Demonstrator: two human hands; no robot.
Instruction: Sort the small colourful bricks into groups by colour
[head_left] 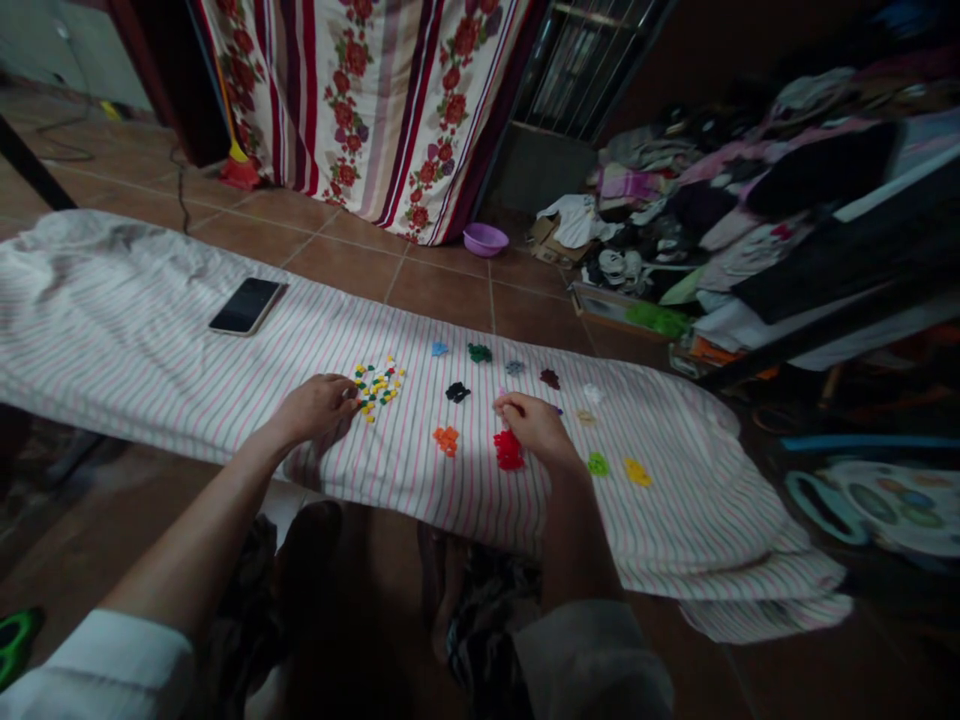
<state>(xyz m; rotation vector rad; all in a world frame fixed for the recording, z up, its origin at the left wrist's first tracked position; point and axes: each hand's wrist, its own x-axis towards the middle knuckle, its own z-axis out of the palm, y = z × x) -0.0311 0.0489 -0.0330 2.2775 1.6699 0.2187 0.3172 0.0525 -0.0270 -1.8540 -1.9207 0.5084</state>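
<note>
My left hand [320,406] is at the left edge of a mixed scatter of small yellow, green, white and red pieces [383,385]; its fingers are bent and drawn together, and what they grip is too small to see. Just above a heap of red pieces [508,450], my right hand [534,424] is closed in a pinch on something I cannot make out. Pink and purple bits show partly behind it. Around lie small single-coloured heaps: black pieces [457,391], orange pieces [446,440], dark green pieces [480,353], brown pieces [550,378] and yellow pieces [637,471].
A striped cloth [300,345] covers the long, low surface. Towards its left end lies a phone [246,306]. Beyond are a purple basin [485,239] on the tiled floor, a floral curtain [375,110] and a heap of clothes [675,190] at right.
</note>
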